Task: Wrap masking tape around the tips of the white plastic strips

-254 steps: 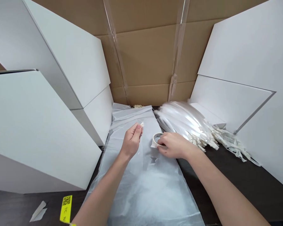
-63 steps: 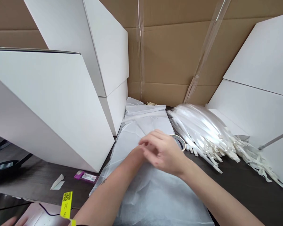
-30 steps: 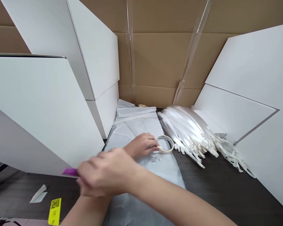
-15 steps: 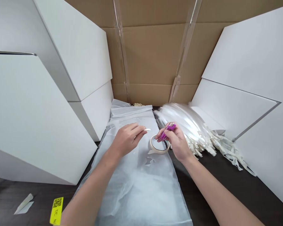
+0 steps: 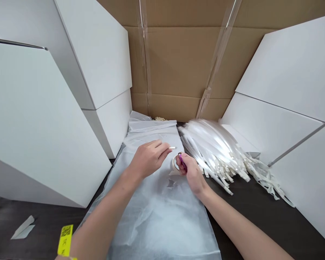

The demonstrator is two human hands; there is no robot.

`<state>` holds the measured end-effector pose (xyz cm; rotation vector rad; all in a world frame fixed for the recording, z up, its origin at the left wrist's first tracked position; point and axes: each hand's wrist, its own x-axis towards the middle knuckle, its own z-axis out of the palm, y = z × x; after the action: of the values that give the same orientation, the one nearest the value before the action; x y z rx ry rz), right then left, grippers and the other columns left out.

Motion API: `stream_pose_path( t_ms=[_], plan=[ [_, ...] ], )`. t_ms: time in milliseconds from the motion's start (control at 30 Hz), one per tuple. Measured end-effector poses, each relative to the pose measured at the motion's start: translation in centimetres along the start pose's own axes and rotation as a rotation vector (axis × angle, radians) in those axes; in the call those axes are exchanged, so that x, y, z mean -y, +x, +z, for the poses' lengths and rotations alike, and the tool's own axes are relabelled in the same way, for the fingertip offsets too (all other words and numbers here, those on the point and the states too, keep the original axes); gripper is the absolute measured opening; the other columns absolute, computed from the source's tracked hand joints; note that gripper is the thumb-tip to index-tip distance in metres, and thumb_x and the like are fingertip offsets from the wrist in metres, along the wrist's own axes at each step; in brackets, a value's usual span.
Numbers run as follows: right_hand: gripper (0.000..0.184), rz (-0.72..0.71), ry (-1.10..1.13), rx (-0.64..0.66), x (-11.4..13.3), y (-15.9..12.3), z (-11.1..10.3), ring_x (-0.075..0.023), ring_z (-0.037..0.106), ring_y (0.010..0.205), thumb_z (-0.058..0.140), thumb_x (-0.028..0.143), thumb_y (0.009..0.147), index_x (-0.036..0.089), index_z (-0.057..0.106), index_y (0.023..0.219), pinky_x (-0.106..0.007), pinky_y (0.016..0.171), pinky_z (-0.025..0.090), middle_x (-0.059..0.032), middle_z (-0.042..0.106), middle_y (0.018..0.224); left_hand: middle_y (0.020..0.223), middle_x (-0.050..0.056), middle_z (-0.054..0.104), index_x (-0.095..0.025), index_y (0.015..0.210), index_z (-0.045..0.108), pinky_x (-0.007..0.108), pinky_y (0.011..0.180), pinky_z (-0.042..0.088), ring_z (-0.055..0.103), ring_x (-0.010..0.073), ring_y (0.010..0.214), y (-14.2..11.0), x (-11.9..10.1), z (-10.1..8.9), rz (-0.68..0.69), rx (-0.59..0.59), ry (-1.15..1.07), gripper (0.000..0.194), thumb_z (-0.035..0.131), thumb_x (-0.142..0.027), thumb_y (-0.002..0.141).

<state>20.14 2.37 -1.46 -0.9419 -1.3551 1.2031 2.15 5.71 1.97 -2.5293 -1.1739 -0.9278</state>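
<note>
The left hand (image 5: pixel 151 159) pinches a small, slim white piece (image 5: pixel 173 147) between thumb and fingers, its free end sticking out to the right. The right hand (image 5: pixel 192 175) is curled around a small purple object (image 5: pixel 183 163) with a metallic-looking top, held just below and to the right of the white piece; the two things are near each other but apart. Behind the right hand's fingers, partly hidden by them, a roll of cream tape (image 5: pixel 174 164) lies flat on translucent white sheeting (image 5: pixel 162 220), its loose end towards the wearer. The sheeting runs lengthwise over a dark surface (image 5: pixel 251 216), beneath both forearms. Just to the right lies a fanned bundle of clear strips (image 5: pixel 211 141) with white ends. Large white boxes stand on the left (image 5: pixel 35 119) and on the right (image 5: pixel 292 72), with a taped cardboard wall (image 5: pixel 173 61) at the back. Paper scraps (image 5: pixel 24 228) lie at lower left, near a yellow tag (image 5: pixel 65 240) at the left wrist.
</note>
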Motion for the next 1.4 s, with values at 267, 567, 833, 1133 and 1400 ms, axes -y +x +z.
stream_pose_path(
  t_ms=[267,567,833,1133,1400],
  plan=[
    [0.034,0.001,0.004,-0.009,-0.34,0.46,0.04,-0.0124,0.024,0.058,0.04,0.046,0.094,0.022,0.036,0.072,-0.028,0.052,0.02,0.0031,0.029,0.066,0.076,0.0,0.059,-0.019,0.087,0.058,0.026,0.056,0.029,0.051,0.0122,0.067,0.02,-0.29,-0.2,-0.012,0.029,-0.022,0.035,0.035,-0.038,0.107],
    [0.031,0.007,-0.005,-0.032,-0.45,0.75,0.39,-0.0123,0.025,0.058,0.044,0.045,0.091,0.022,0.036,0.072,-0.027,0.051,0.021,0.003,0.031,0.068,0.079,0.001,0.059,-0.019,0.087,0.053,0.028,0.059,0.032,0.052,0.014,0.071,0.04,-0.5,-0.25,-0.002,0.114,-0.016,0.028,0.035,-0.03,0.106],
    [0.029,0.004,-0.035,-0.02,-0.07,0.68,0.17,-0.0124,0.025,0.057,0.042,0.044,0.089,0.022,0.037,0.072,-0.027,0.051,0.021,0.0028,0.03,0.067,0.078,0.0,0.058,-0.019,0.086,0.053,0.028,0.059,0.032,0.05,0.0136,0.07,-0.06,-0.42,-0.43,-0.003,0.111,-0.04,0.032,0.033,-0.033,0.106],
    [0.031,0.002,-0.024,-0.023,-0.41,0.7,0.22,-0.0128,0.025,0.059,0.042,0.047,0.092,0.022,0.037,0.074,-0.027,0.051,0.022,0.0028,0.03,0.068,0.079,0.001,0.059,-0.019,0.086,0.053,0.028,0.059,0.032,0.052,0.0137,0.07,-0.08,-0.43,-0.44,-0.006,0.126,-0.049,0.031,0.034,-0.033,0.106],
    [0.026,-0.005,-0.055,-0.013,-0.4,0.86,0.05,-0.0129,0.025,0.059,0.044,0.042,0.09,0.022,0.037,0.074,-0.026,0.051,0.023,0.0028,0.031,0.069,0.076,0.0,0.058,-0.019,0.084,0.052,0.028,0.058,0.032,0.051,0.0129,0.067,-0.04,-0.47,-0.57,0.001,0.103,-0.063,0.031,0.034,-0.032,0.106]
  ],
)
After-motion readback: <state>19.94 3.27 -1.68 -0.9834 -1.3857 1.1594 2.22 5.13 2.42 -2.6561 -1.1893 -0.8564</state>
